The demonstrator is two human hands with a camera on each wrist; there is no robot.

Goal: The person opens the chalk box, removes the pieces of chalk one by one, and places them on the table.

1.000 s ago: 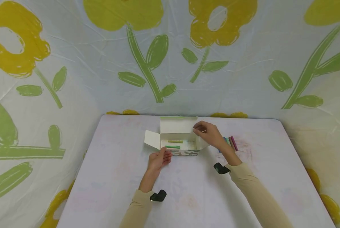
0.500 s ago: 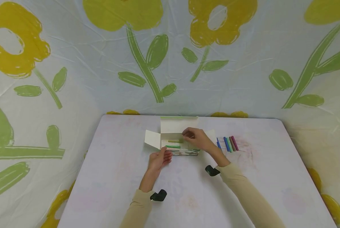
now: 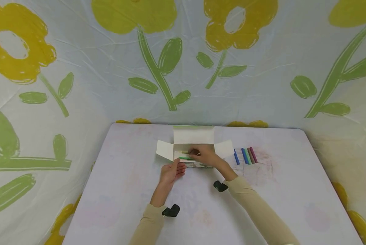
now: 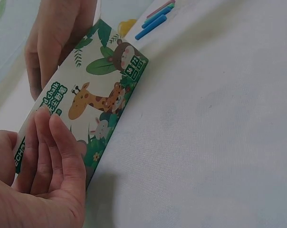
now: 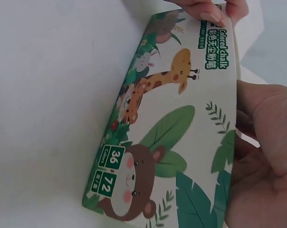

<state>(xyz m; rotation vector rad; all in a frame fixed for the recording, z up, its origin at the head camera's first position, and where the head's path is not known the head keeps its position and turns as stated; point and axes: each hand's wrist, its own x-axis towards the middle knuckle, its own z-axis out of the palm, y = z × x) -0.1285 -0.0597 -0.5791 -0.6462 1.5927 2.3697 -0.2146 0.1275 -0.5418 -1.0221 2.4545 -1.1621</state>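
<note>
Currently: table (image 3: 133, 204) fills the lower half of the head view, flowered sheet (image 3: 78, 68) across the top. Box (image 3: 193, 149) sits mid-frame with lid and both side flaps open; the printed front wall faces the person.

Left hand (image 3: 170, 172) is just below the box's lower-left corner, fingers straight and flat against the front wall, bracing rather than gripping. Left wrist view confirms it: fingertips (image 4: 48, 128) lie on the print.

Right hand (image 3: 205, 157) reaches over the front wall into the box, fingers curled at the chalk (image 3: 187, 154) lying inside near the left end. Looks like a pinch on a stick, but the contact is too small to confirm.

Loose sticks (image 3: 246, 156) lie in a row right of the box, well apart from both hands.

My read: placing sticks in the box. To do it well, keep the left hand pressing so the box doesn't slide, and lay the stick parallel to those inside, tight against them.
</note>
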